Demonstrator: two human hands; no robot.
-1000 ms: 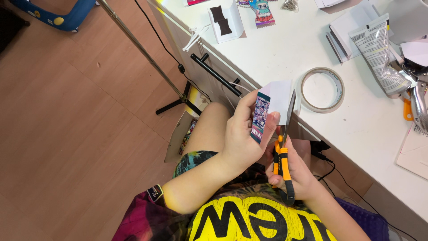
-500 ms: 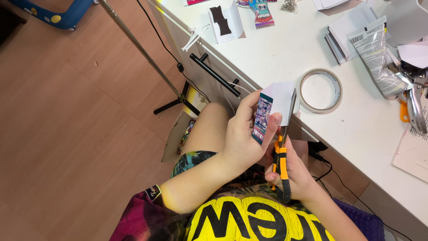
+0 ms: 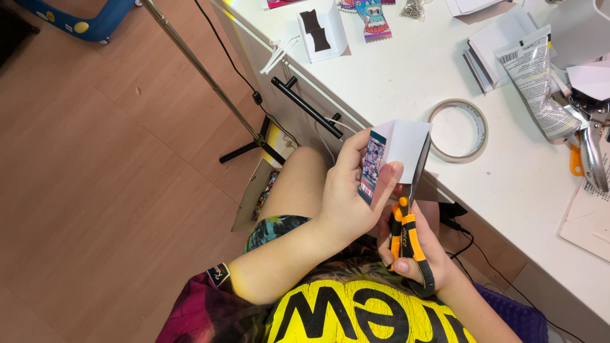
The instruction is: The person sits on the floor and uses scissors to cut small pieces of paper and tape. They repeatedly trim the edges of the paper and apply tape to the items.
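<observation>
While the left hand [image 3: 346, 203] pinches a folded white card [image 3: 400, 152] with a printed colour strip above the lap, the right hand [image 3: 413, 254] grips orange-handled scissors [image 3: 406, 222], blades at its edge. The card looks light, thin and easily creased; best held near the cut. On the white desk [image 3: 406, 76] lie a silver pouch [image 3: 537, 79], a tape ring [image 3: 459, 130] and a colourful printed packet [image 3: 373, 16].

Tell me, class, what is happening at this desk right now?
A seated person holds a folded white paper piece with a printed strip in the left hand. The right hand works orange-handled scissors, blades along the paper's edge. A tape roll lies on the white desk just beyond.
</observation>
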